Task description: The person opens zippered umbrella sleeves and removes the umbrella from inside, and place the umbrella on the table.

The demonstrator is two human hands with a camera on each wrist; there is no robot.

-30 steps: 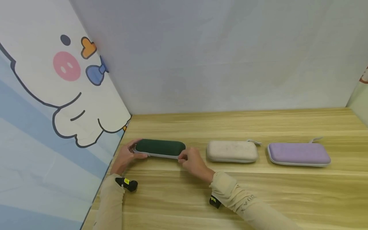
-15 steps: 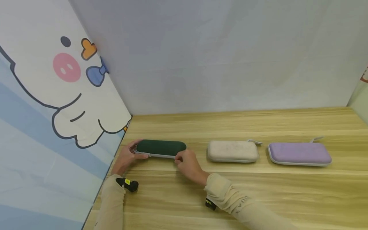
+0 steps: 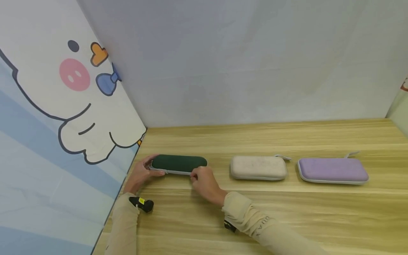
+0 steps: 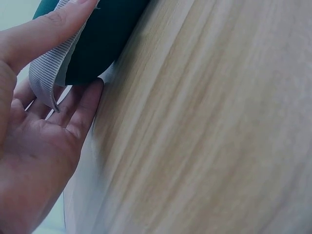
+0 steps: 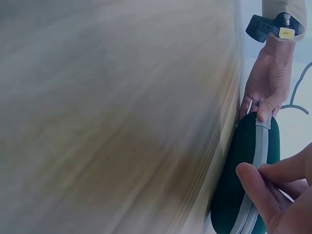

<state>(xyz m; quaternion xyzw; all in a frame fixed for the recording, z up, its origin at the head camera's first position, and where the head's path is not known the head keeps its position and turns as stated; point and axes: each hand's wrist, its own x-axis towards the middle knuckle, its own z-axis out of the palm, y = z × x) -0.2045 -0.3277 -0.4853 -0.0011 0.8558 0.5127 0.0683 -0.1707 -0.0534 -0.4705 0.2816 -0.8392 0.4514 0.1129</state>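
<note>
A dark green hard zip case (image 3: 178,163) lies at the left of the table, with a pale grey zipper band (image 5: 261,146) along its near side. My left hand (image 3: 140,174) holds its left end, thumb on the band at the front and fingers behind and under the end. In the left wrist view a ribbed grey strap (image 4: 48,66) loops beside that thumb. My right hand (image 3: 206,182) pinches at the zipper band, right of the case's middle, thumb against index finger. The zipper pull is hidden between those fingertips.
A beige zip case (image 3: 258,167) lies right of the green one, and a purple zip case (image 3: 333,170) farther right, both with grey loops at the back. A pale backdrop (image 3: 255,71) stands behind the wooden table (image 3: 271,219); a cartoon-printed sheet (image 3: 41,159) borders its left edge.
My right hand has slid left along the green case's front band, from its right corner toward the middle. The left hand keeps its hold, and the case stays nearly in place.
</note>
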